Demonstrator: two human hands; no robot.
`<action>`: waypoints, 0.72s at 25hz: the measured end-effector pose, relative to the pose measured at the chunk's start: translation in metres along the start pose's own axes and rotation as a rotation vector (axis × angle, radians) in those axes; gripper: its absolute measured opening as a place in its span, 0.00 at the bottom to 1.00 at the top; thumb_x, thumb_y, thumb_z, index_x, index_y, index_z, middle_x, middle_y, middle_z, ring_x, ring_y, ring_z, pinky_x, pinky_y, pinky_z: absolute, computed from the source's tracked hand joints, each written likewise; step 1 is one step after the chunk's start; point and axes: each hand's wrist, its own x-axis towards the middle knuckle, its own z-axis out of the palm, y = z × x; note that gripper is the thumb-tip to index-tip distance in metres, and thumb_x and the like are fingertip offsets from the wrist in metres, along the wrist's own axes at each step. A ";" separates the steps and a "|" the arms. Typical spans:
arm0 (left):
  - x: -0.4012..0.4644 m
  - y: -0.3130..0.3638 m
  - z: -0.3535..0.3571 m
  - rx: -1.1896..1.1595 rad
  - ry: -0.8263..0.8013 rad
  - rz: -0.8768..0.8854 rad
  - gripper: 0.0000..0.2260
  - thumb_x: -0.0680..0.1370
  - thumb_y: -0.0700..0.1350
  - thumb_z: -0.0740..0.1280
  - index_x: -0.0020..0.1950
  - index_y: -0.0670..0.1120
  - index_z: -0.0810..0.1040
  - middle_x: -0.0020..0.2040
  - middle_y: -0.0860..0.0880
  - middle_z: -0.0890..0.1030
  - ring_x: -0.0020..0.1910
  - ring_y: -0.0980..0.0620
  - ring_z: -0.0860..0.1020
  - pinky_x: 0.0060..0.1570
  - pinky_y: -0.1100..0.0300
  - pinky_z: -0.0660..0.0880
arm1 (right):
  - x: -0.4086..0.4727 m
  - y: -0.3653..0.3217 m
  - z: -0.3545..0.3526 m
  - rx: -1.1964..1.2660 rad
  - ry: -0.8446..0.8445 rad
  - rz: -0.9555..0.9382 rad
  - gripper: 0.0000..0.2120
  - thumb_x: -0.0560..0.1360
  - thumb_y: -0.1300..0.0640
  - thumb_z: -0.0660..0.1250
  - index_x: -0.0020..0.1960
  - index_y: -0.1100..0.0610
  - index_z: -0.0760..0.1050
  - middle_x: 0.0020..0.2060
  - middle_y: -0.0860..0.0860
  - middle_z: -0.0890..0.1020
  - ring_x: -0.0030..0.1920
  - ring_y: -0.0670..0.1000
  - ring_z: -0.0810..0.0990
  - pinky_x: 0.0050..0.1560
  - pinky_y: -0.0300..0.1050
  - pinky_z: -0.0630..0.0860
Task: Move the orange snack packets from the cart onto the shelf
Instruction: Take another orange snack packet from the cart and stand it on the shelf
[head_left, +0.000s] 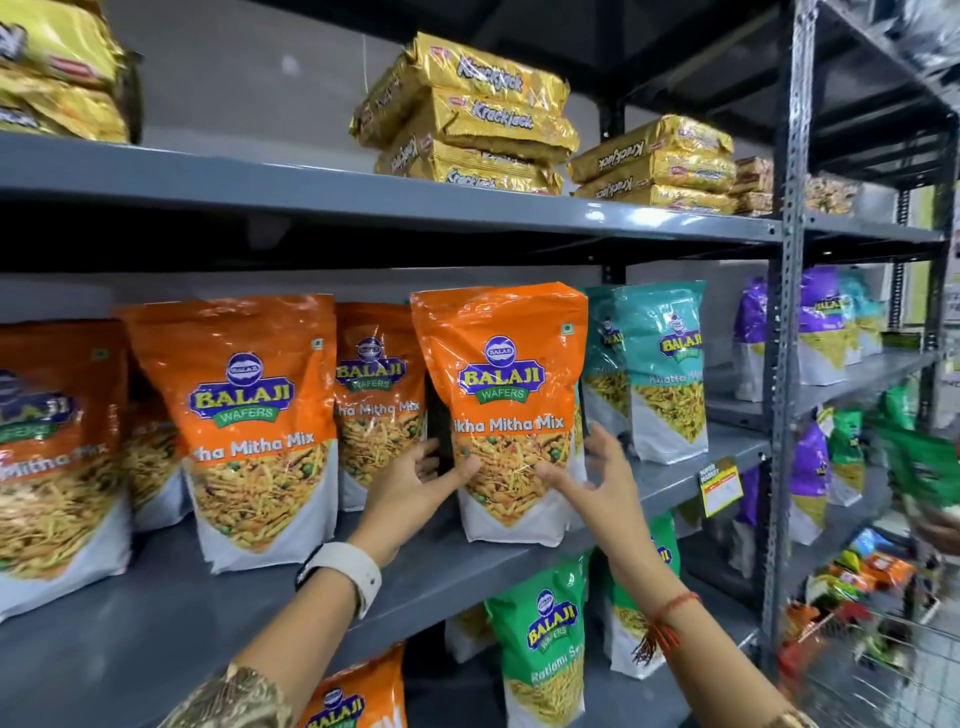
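Orange packet (501, 410) stands upright on the grey shelf (156, 613), close to the shelf's front edge. Left hand (410, 488) pinches its lower left side, thumb on the front. Right hand (592, 483) is loose with fingers spread, thumb just touching the packet.

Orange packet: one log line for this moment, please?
left hand: holds orange packet | right hand: open beside it | packet standing on shelf
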 end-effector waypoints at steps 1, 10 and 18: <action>-0.005 0.007 -0.008 -0.039 0.046 0.019 0.35 0.66 0.61 0.75 0.69 0.48 0.73 0.66 0.49 0.79 0.61 0.52 0.78 0.65 0.50 0.75 | 0.002 -0.010 -0.001 0.024 0.047 -0.027 0.50 0.57 0.31 0.75 0.74 0.45 0.61 0.71 0.48 0.69 0.68 0.49 0.71 0.68 0.57 0.72; -0.076 0.077 -0.155 -0.091 0.560 0.181 0.32 0.66 0.52 0.78 0.68 0.46 0.74 0.63 0.44 0.80 0.57 0.52 0.81 0.59 0.54 0.79 | 0.011 -0.163 0.049 0.322 0.320 -0.315 0.33 0.70 0.40 0.70 0.71 0.48 0.67 0.68 0.48 0.73 0.67 0.45 0.71 0.69 0.47 0.71; -0.145 0.037 -0.269 -0.118 0.966 0.053 0.33 0.66 0.51 0.79 0.68 0.47 0.75 0.60 0.50 0.80 0.57 0.54 0.80 0.64 0.54 0.75 | -0.050 -0.227 0.211 0.508 -0.152 -0.304 0.25 0.71 0.49 0.72 0.67 0.49 0.72 0.64 0.49 0.77 0.63 0.47 0.76 0.62 0.43 0.73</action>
